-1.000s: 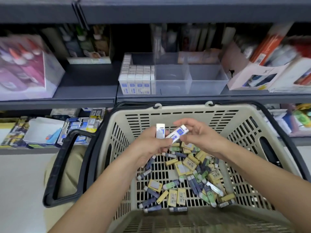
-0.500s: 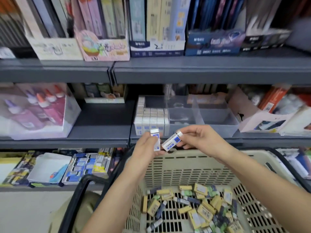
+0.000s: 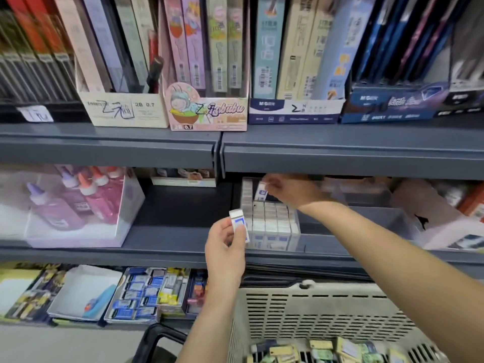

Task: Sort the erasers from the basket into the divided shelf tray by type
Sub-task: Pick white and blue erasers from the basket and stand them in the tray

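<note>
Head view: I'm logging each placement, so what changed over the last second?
The right hand carried its white-and-blue eraser from over the basket up to the left compartment of the tray, still pinching it. The left hand rose in front of the tray, keeping the second eraser. The stocked rows look unchanged.

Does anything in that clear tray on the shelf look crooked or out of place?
Only the eraser pinched by the right hand is tilted, at the back of the tray's left compartment. The white erasers in that compartment stand in tidy rows.
</note>
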### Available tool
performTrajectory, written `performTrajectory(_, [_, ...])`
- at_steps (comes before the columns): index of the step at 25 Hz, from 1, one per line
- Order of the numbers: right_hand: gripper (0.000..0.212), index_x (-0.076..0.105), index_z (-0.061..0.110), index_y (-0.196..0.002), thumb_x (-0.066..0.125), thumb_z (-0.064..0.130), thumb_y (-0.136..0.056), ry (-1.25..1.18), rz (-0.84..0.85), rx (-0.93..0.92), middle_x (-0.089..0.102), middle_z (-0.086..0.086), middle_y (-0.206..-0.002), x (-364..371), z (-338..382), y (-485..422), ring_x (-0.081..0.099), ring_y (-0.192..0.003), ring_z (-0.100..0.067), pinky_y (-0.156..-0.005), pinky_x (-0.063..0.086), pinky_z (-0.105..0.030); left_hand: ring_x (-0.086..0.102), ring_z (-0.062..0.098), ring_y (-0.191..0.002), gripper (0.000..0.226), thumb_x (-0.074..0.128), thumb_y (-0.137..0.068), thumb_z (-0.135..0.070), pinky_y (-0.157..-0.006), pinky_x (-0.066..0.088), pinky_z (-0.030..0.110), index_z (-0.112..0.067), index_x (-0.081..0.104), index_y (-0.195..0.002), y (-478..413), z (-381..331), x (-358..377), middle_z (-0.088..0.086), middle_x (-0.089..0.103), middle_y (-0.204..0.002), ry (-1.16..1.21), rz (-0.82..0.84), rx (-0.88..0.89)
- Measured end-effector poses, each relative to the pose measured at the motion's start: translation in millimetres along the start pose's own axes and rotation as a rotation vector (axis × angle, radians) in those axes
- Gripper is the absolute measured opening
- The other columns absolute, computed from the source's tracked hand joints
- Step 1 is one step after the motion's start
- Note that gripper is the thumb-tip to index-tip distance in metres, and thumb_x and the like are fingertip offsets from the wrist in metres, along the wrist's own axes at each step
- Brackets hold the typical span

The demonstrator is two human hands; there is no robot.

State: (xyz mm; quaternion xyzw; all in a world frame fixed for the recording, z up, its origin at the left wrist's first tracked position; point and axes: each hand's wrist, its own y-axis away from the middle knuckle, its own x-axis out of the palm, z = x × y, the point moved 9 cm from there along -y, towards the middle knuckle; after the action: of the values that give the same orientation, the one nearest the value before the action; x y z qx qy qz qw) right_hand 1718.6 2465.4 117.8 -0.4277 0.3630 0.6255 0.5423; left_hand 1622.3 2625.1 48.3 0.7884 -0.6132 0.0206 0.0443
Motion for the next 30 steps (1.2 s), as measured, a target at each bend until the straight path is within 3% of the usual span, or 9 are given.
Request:
performTrajectory(4, [0.017,0.063,0.023,-0.103,0.05,0.027,-0.093,-0.063,0.113,-0.07,0.062,0.01,-0.097,25.5,0.5,-11.4,0.057,-0.089,-0.009,-0.066,0.037,-0.012,0.061,-0.009,-0.071,0.019,0.058,-0.09,-0.011,-0.064,0.049,0.011,-0.029,0.057,-0.098,-3.6,2.5,-1.3,-0.013,0.066,-0.087,0.026,-0.023,-0.01])
performTrajectory(11, [0.029,0.061,0.02,-0.118,0.04,0.025,-0.098,0.037,0.178,-0.114,0.059,0.003,-0.126,25.9,10.7,-4.2,0.056,-0.109,-0.017,-0.096,0.043,-0.033,0.065,0.004,-0.086,0.033,0.056,-0.088,-0.004,-0.078,0.052,0.023,-0.035,0.059,-0.098,-0.6,1.2,-1.0,-0.008,0.068,-0.097,0.03,0.008,0.0])
performTrajectory(14, [0.024,0.061,0.028,-0.11,0.044,0.036,-0.095,-0.103,0.066,-0.103,0.062,0.012,-0.113,8.0,24.4,13.9,0.058,-0.1,-0.011,-0.086,0.045,-0.027,0.064,0.001,-0.083,0.029,0.059,-0.087,-0.005,-0.077,0.052,0.022,-0.033,0.06,-0.096,0.5,-1.9,-2.3,-0.008,0.068,-0.097,0.045,-0.007,0.023])
performTrajectory(18, [0.015,0.065,0.023,-0.103,0.057,0.025,-0.091,-0.33,0.186,-0.167,0.062,0.021,-0.074,13.0,47.7,39.5,0.064,-0.072,0.001,-0.067,0.045,-0.008,0.063,-0.002,-0.078,0.028,0.06,-0.086,-0.006,-0.068,0.049,0.012,-0.033,0.062,-0.093,2.8,-6.6,2.4,-0.007,0.069,-0.093,0.038,0.019,0.054])
performTrajectory(21, [0.009,0.058,0.029,-0.095,0.052,0.023,-0.093,-0.408,0.162,-0.084,0.06,0.02,-0.079,-2.8,36.3,34.9,0.061,-0.069,0.006,-0.068,0.046,-0.012,0.058,-0.005,-0.076,0.024,0.06,-0.088,-0.012,-0.066,0.045,0.006,-0.034,0.059,-0.097,2.0,-6.3,-0.5,0.0,0.064,-0.097,0.011,-0.014,0.063])
performTrajectory(26, [0.021,0.056,0.028,-0.088,0.046,0.012,-0.096,-0.645,0.212,-0.068,0.063,0.007,-0.082,-12.2,28.3,33.6,0.065,-0.069,-0.001,-0.062,0.05,-0.013,0.052,-0.007,-0.096,0.017,0.051,-0.094,-0.028,-0.077,0.041,0.004,-0.04,0.054,-0.105,3.6,-11.1,4.9,-0.006,0.056,-0.114,-0.102,0.032,0.126])
performTrajectory(28, [0.022,0.061,0.026,-0.088,0.052,0.006,-0.092,-0.675,0.257,-0.106,0.068,0.004,-0.084,-1.8,33.7,39.6,0.068,-0.074,-0.003,-0.067,0.053,-0.014,0.052,0.002,-0.105,0.018,0.045,-0.096,-0.03,-0.091,0.042,0.018,-0.035,0.058,-0.107,5.5,-17.1,11.4,-0.007,0.058,-0.112,-0.195,0.081,0.213])
performTrajectory(30, [0.023,0.064,0.023,-0.089,0.054,0.002,-0.09,-0.745,0.238,-0.107,0.069,0.001,-0.086,2.3,33.2,42.8,0.069,-0.076,-0.005,-0.069,0.055,-0.014,0.052,0.017,-0.104,0.021,0.044,-0.096,-0.03,-0.092,0.044,0.035,-0.031,0.061,-0.108,6.5,-15.7,15.6,-0.006,0.062,-0.102,-0.247,0.111,0.242])
